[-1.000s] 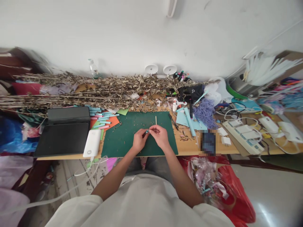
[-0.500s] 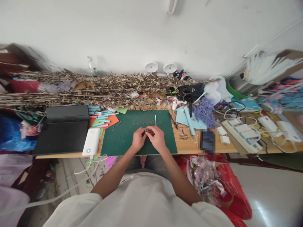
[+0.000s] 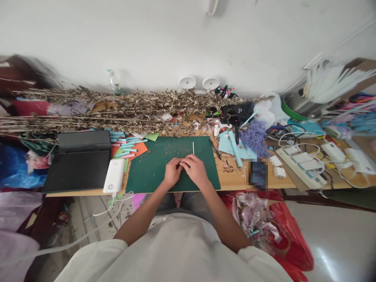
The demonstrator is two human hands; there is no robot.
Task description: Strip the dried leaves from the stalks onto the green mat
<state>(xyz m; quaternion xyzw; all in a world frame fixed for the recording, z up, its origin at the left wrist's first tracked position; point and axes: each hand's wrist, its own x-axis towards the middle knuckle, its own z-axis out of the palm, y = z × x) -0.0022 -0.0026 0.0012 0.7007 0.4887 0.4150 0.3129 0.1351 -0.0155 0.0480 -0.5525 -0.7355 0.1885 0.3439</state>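
Observation:
Over the dark green cutting mat (image 3: 149, 172), my left hand (image 3: 172, 172) and my right hand (image 3: 194, 169) meet fingertip to fingertip. Both are closed in a pinch around something tiny. Only a pale speck shows between the fingertips, too small to name. A thin whitish stick (image 3: 193, 147) lies on the mat just beyond my right hand. Bits of dry leaf are scattered over the mat. To the right of the stick, a black pen-like tool (image 3: 215, 149) rests across the mat's edge.
Bundles of dried stems (image 3: 141, 105) span the back of the table. A tablet in a case (image 3: 76, 170), a white power bank (image 3: 114, 175) and rolled paper tubes (image 3: 129, 149) sit left. Right are a glue gun (image 3: 221, 126), purple yarn (image 3: 255, 137) and a power strip (image 3: 302, 166).
My right fingers have shifted slightly and now cover more of the tiny thing; the dark spot seen between the fingertips before is hidden. My left hand has barely moved.

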